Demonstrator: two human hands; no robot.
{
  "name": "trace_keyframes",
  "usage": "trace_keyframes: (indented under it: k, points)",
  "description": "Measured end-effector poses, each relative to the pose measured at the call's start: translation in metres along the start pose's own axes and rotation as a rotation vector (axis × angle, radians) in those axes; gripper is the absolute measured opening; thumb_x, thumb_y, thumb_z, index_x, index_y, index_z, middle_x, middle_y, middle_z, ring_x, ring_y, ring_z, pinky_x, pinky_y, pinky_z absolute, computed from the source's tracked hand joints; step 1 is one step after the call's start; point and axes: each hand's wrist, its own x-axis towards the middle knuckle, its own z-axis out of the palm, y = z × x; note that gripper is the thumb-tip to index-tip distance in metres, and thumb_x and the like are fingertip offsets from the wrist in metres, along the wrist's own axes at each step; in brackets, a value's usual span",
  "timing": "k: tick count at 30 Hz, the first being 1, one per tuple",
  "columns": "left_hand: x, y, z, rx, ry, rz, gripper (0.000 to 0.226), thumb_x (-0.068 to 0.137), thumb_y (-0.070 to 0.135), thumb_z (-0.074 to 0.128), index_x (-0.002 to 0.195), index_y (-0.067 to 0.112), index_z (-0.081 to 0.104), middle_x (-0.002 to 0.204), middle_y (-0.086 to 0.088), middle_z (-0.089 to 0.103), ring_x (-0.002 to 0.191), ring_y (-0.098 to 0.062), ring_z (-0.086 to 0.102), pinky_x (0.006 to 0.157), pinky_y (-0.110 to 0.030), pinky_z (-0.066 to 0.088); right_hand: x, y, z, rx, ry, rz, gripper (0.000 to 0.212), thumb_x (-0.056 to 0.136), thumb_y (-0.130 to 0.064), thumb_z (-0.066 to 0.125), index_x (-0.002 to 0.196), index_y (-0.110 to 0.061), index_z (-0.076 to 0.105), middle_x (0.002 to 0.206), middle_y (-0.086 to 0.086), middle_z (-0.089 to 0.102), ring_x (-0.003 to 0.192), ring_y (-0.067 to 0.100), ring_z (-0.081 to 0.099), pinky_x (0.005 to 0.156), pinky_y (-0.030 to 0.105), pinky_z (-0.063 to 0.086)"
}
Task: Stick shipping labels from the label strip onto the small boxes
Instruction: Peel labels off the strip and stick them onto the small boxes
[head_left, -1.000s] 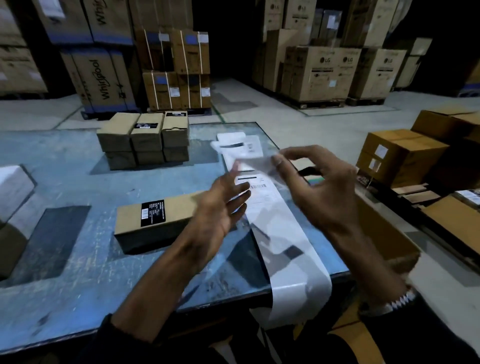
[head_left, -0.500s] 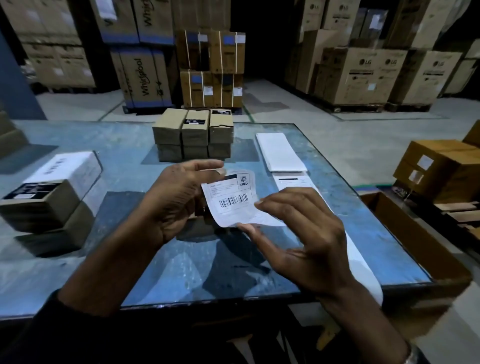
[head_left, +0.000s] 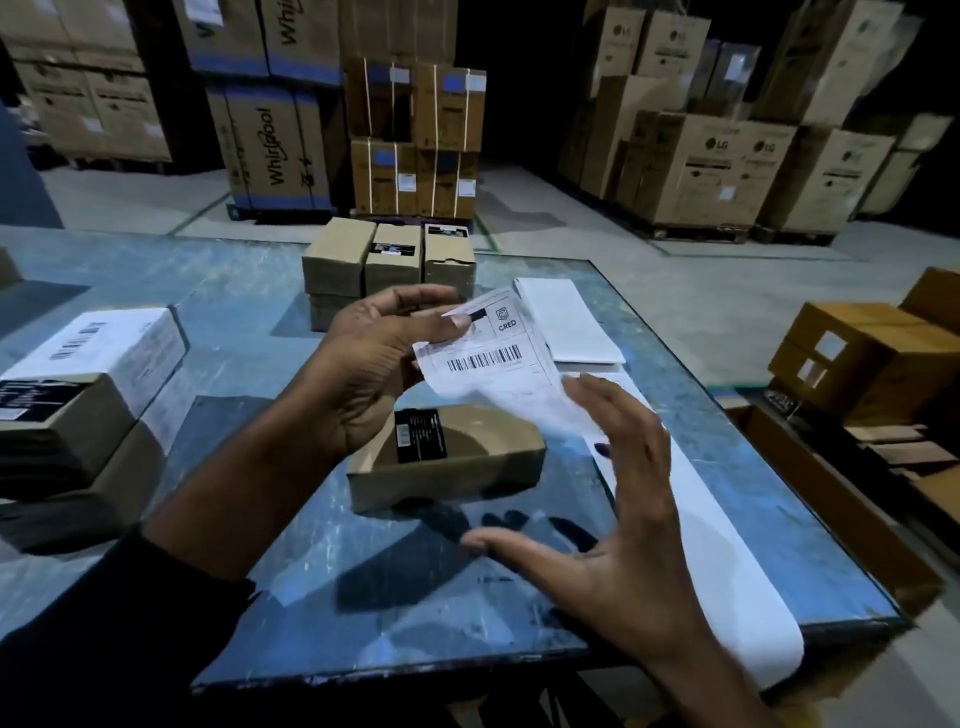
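Note:
A white shipping label (head_left: 493, 364) with a barcode hangs in the air above a small brown box (head_left: 457, 462) that lies on the blue table (head_left: 291, 587). My left hand (head_left: 374, 364) pinches the label's top left corner between thumb and fingers. My right hand (head_left: 618, 525) is spread, its fingertips touching the label's lower right edge. The white label strip (head_left: 727, 545) runs along the table's right side and hangs over the front edge. A black sticker (head_left: 420, 435) sits on the box's top.
Several small brown boxes (head_left: 389, 265) are stacked at the table's far side. Labelled boxes (head_left: 78, 395) are piled at the left. A loose white sheet (head_left: 566, 322) lies beyond the label. An open carton (head_left: 810, 499) stands right of the table; large cartons fill the warehouse behind.
The peeled label has come off the strip and moved left over the small box. My right hand has let go its pinch and opened out below the label.

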Motion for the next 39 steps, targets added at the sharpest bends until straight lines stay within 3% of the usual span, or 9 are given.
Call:
trace_keyframes:
  k: [3, 6, 9, 12, 16, 27, 30, 34, 39]
  points:
    - [0.008, -0.007, -0.006, -0.027, -0.019, 0.011, 0.050, 0.067, 0.004, 0.079, 0.116, 0.006, 0.071, 0.108, -0.015, 0.080, 0.094, -0.026, 0.079, 0.073, -0.029, 0.065, -0.002, 0.004, 0.005, 0.329, 0.011, 0.343, 0.094, 0.059, -0.085, 0.083, 0.139, -0.042, 0.060, 0.151, -0.010, 0.056, 0.137, 0.018, 0.059, 0.110, 0.046, 0.053]
    - [0.012, -0.011, -0.012, -0.012, -0.048, 0.006, 0.048, 0.072, 0.003, 0.079, 0.119, 0.007, 0.069, 0.109, -0.016, 0.080, 0.096, -0.030, 0.080, 0.077, -0.036, 0.067, 0.003, 0.006, 0.008, 0.698, 0.073, 0.590, 0.082, 0.062, -0.086, 0.081, 0.110, -0.019, 0.078, 0.127, 0.009, 0.075, 0.111, 0.034, 0.076, 0.084, 0.046, 0.065]
    - [0.011, -0.010, -0.014, 0.082, -0.073, 0.079, 0.046, 0.077, 0.004, 0.080, 0.121, 0.010, 0.067, 0.111, -0.011, 0.080, 0.100, -0.028, 0.079, 0.082, -0.038, 0.066, 0.009, -0.002, 0.006, 0.797, 0.087, 0.719, 0.059, 0.076, -0.069, 0.065, 0.084, -0.014, 0.083, 0.100, 0.013, 0.083, 0.095, 0.031, 0.081, 0.085, 0.051, 0.066]
    - [0.008, -0.012, -0.015, 0.071, -0.096, 0.096, 0.042, 0.080, 0.001, 0.078, 0.120, 0.012, 0.067, 0.111, -0.010, 0.080, 0.101, -0.028, 0.079, 0.084, -0.039, 0.066, 0.009, 0.001, 0.011, 0.698, 0.063, 0.597, 0.039, 0.090, -0.048, 0.075, 0.090, -0.010, 0.084, 0.110, 0.013, 0.080, 0.103, 0.033, 0.079, 0.093, 0.050, 0.062]
    - [0.009, -0.014, -0.014, 0.041, -0.111, 0.103, 0.046, 0.076, 0.003, 0.078, 0.120, 0.011, 0.067, 0.112, -0.011, 0.080, 0.102, -0.029, 0.078, 0.085, -0.040, 0.066, 0.003, 0.011, 0.011, 0.638, 0.115, 0.527, 0.029, 0.087, -0.028, 0.078, 0.063, -0.015, 0.070, 0.102, 0.006, 0.073, 0.097, 0.025, 0.074, 0.083, 0.032, 0.058]
    - [0.016, -0.022, -0.022, 0.302, -0.105, 0.237, 0.045, 0.077, 0.011, 0.083, 0.121, 0.016, 0.073, 0.103, -0.003, 0.082, 0.101, -0.015, 0.079, 0.084, -0.023, 0.062, 0.002, 0.011, 0.006, 0.797, 0.165, 0.642, 0.018, 0.081, -0.022, 0.077, 0.071, -0.008, 0.073, 0.090, 0.009, 0.066, 0.068, 0.023, 0.071, 0.061, 0.030, 0.059]
    - [0.024, -0.027, -0.026, 0.440, -0.136, 0.263, 0.047, 0.083, 0.005, 0.083, 0.127, 0.014, 0.073, 0.101, 0.006, 0.082, 0.105, 0.000, 0.075, 0.085, -0.014, 0.057, -0.001, 0.014, 0.006, 0.704, 0.163, 0.614, 0.022, 0.083, -0.023, 0.076, 0.073, -0.003, 0.078, 0.091, 0.014, 0.068, 0.070, 0.038, 0.071, 0.060, 0.039, 0.057]
    - [0.035, -0.028, -0.033, 0.545, -0.218, 0.209, 0.050, 0.083, 0.012, 0.085, 0.130, 0.018, 0.073, 0.104, 0.002, 0.082, 0.120, 0.006, 0.065, 0.102, -0.018, 0.050, -0.002, 0.011, 0.007, 0.647, 0.177, 0.609, 0.023, 0.080, -0.023, 0.076, 0.073, -0.002, 0.080, 0.094, 0.020, 0.069, 0.068, 0.041, 0.074, 0.057, 0.053, 0.061]
    - [0.038, -0.027, -0.039, 0.566, -0.239, 0.181, 0.051, 0.081, 0.015, 0.087, 0.130, 0.021, 0.073, 0.103, -0.003, 0.082, 0.121, -0.003, 0.068, 0.108, -0.026, 0.048, 0.000, 0.008, 0.006, 0.654, 0.185, 0.614, 0.025, 0.090, 0.000, 0.070, 0.067, -0.005, 0.080, 0.087, 0.012, 0.070, 0.058, 0.025, 0.072, 0.047, 0.037, 0.057]
